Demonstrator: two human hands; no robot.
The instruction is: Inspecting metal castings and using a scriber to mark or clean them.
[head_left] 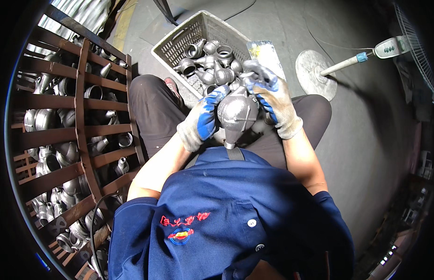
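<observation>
two gloved hands (204, 116) (277, 100) at one grey casting (236, 114); beyond the grip one crate (221, 31), rightward one fan (343, 65), leftward one rack (81, 93).

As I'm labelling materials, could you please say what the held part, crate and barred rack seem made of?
Held part: probably cast metal, satin grey, with a grainy sheen. Crate: likely moulded plastic, matte grey, with regular slots. Barred rack: apparently steel, painted or rusty brown flat bars.

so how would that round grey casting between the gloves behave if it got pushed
The round grey casting is probably stiff, since it looks metallic. Its bulging body may roll easily, though the narrow spout sticking out could make it swing unevenly or stop short.
</observation>
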